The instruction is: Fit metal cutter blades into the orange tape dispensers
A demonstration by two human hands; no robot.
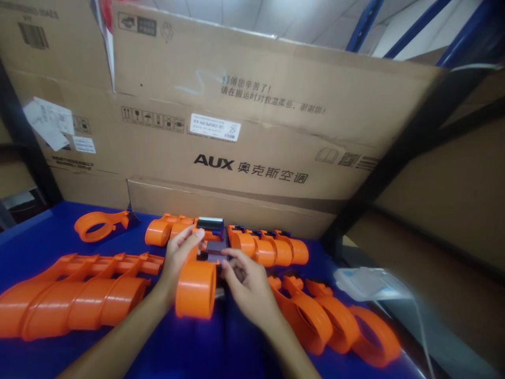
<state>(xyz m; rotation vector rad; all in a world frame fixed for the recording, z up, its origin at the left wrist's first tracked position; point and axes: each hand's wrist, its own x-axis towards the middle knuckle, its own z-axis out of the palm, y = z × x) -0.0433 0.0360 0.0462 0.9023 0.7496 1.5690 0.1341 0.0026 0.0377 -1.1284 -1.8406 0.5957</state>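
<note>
Hands — left (178, 259), right (249, 288) — orange dispenser (196, 290)

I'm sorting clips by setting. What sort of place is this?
Probably a warehouse or packing workshop: large shipping cartons behind the blue table, blue metal racking, and rows of identical orange plastic parts.

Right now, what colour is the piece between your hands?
The piece is orange; head view shows it.

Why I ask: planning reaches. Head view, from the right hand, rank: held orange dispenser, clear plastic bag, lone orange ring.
1. Orange dispenser, at the right hand, centre.
2. Clear plastic bag, right side.
3. Lone orange ring, far left.
</note>
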